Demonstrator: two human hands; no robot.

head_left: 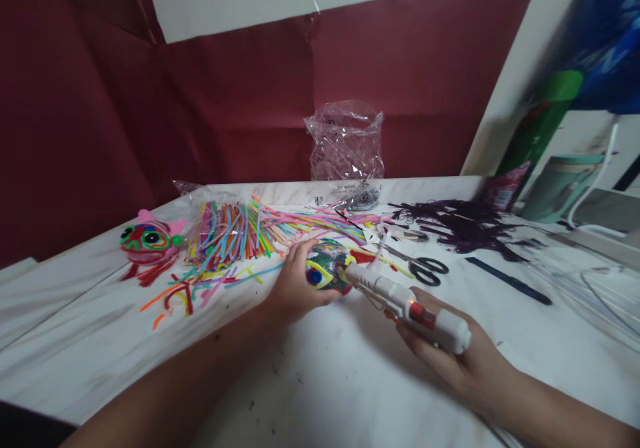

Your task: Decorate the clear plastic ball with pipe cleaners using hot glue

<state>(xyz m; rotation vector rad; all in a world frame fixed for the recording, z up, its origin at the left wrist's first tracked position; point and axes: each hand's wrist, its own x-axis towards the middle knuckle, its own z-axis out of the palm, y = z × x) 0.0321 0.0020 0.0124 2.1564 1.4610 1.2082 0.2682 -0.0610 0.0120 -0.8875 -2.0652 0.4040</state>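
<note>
My left hand (295, 285) is closed around a round, dark craft ball (325, 258) with a yellow-rimmed blue eye on its side. In my right hand (445, 341) is a white hot glue gun (385, 295), its small orange light lit. The glue gun's nozzle points left and meets the ball's right side, though I cannot tell whether it touches. Black-handled scissors (425, 268) lie just beyond the glue gun. A finished-looking pink craft figure (150, 241) with round eyes and green dots stands at the far left.
Bundled colourful pipe cleaners (235, 228) spread across the back, with loose cut pieces (185, 295) at left. A clear plastic bag (347, 145) leans on the back wall. Dark purple strands (460, 221), a dark cutter-like stick (510, 281) and a green cup (563, 188) are at right.
</note>
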